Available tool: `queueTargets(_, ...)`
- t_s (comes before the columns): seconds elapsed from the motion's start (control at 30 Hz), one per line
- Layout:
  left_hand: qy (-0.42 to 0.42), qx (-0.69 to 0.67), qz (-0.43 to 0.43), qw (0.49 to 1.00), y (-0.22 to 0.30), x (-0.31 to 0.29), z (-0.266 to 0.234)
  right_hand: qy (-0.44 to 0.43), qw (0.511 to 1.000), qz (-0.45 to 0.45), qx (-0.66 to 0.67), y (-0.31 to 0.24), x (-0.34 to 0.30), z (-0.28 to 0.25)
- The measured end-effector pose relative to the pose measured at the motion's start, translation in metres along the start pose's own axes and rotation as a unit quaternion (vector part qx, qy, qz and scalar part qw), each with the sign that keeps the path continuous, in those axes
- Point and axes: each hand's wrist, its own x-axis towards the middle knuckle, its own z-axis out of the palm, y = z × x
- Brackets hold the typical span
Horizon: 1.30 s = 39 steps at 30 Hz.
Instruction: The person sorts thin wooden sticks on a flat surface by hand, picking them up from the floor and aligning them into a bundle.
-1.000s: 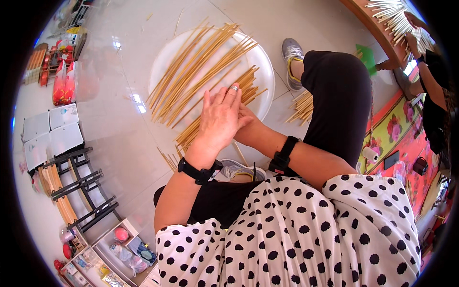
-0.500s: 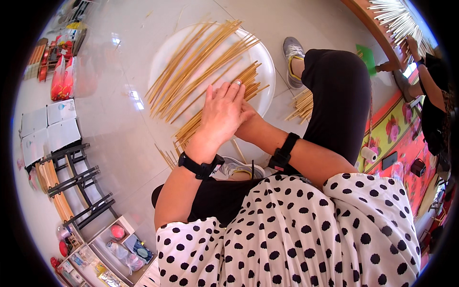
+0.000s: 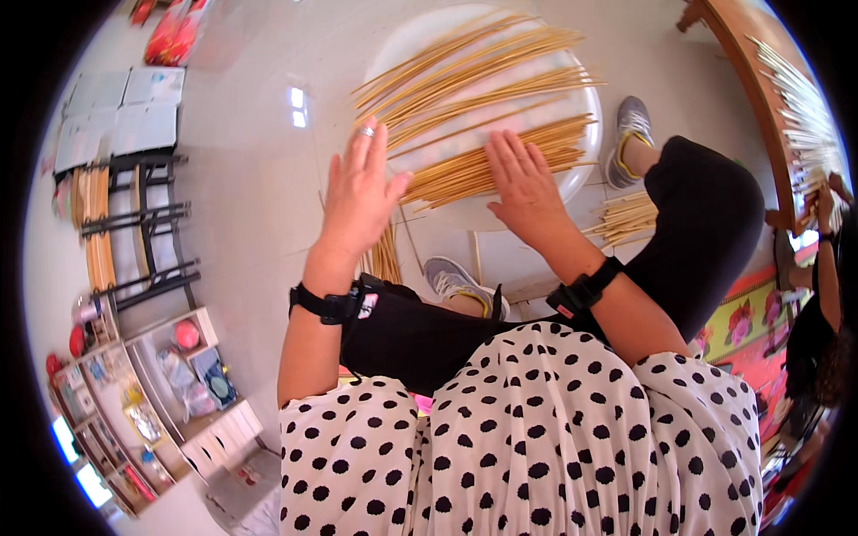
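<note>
Thin tan sticks lie across a round white tabletop [image 3: 393,55] in front of me. The near ones form a thick, dense bundle [image 3: 451,176], while the farther sticks [image 3: 474,76] are spread in looser rows. My right hand [image 3: 529,189] rests flat on the right part of the bundle, fingers stretched out. At the bundle's left end is my left hand [image 3: 357,192], open, its thumb close to the stick ends and its fingertips near the farther rows. Whether the thumb touches the sticks I cannot tell. Neither hand grips anything.
More sticks [image 3: 623,219] stand or lie on the right, and others [image 3: 384,255] beside my left knee. Folded stools [image 3: 143,214] and a drawer unit [image 3: 170,384] are at left. A person's arm [image 3: 828,277] reaches over pale sticks [image 3: 809,116] on a wooden table [image 3: 746,62] at right.
My hands were together, the left over the right, on the near bundle. They have come apart, the left hand to the bundle's left end, the right hand flat on top. The view has shifted.
</note>
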Motion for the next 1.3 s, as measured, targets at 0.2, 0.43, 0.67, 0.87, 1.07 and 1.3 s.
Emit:
queueTargets(0.2,-0.054,-0.022,0.004,0.998,0.043,-0.05,0.048,-0.01,1.0,-0.008,-0.008,-0.001,-0.001,0.0)
queueTargets(0.43,0.003,-0.079,0.014,0.997,0.066,-0.047,0.083,-0.008,1.0,-0.007,-0.028,0.003,-0.001,0.002)
queueTargets(0.67,0.01,-0.099,0.001,0.995,0.063,-0.046,0.082,-0.015,0.999,-0.006,-0.041,0.001,0.001,0.001)
queueTargets(0.87,0.009,-0.07,-0.034,0.997,0.047,-0.053,0.078,-0.009,0.999,-0.008,-0.039,0.001,0.0,0.0)
queueTargets(1.07,-0.002,-0.069,-0.033,0.997,0.048,-0.053,0.079,-0.021,0.999,-0.002,-0.041,0.0,0.0,-0.001)
queueTargets(1.3,-0.015,-0.06,-0.031,0.998,0.047,-0.052,0.076,-0.022,0.999,-0.003,-0.041,-0.001,0.001,-0.002)
